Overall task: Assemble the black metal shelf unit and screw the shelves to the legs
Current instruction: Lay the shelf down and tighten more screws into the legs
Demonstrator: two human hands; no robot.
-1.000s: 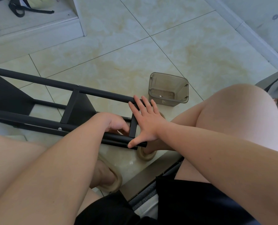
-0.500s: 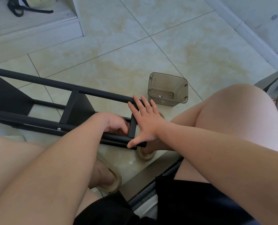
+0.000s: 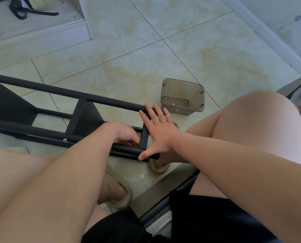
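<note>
The black metal shelf unit [image 3: 49, 127] lies on its side on the tiled floor, its round legs running from the left edge toward my knees. My right hand [image 3: 156, 130] lies flat with straight, spread fingers against the end shelf panel [image 3: 144, 135], thumb on the near leg [image 3: 128, 150]. My left hand [image 3: 125, 134] reaches between the legs just left of that panel, fingers curled; what they hold is hidden. Silver screw heads show on the near leg [image 3: 64, 140] and the far leg [image 3: 84, 92].
A translucent grey plastic tub [image 3: 183, 95] stands on the floor just beyond my right hand. My feet in beige slippers [image 3: 121, 195] sit under the shelf's end. A raised step [image 3: 37, 34] with straps and shoes lies at the top left; a wall skirting [image 3: 269, 37] runs at the right.
</note>
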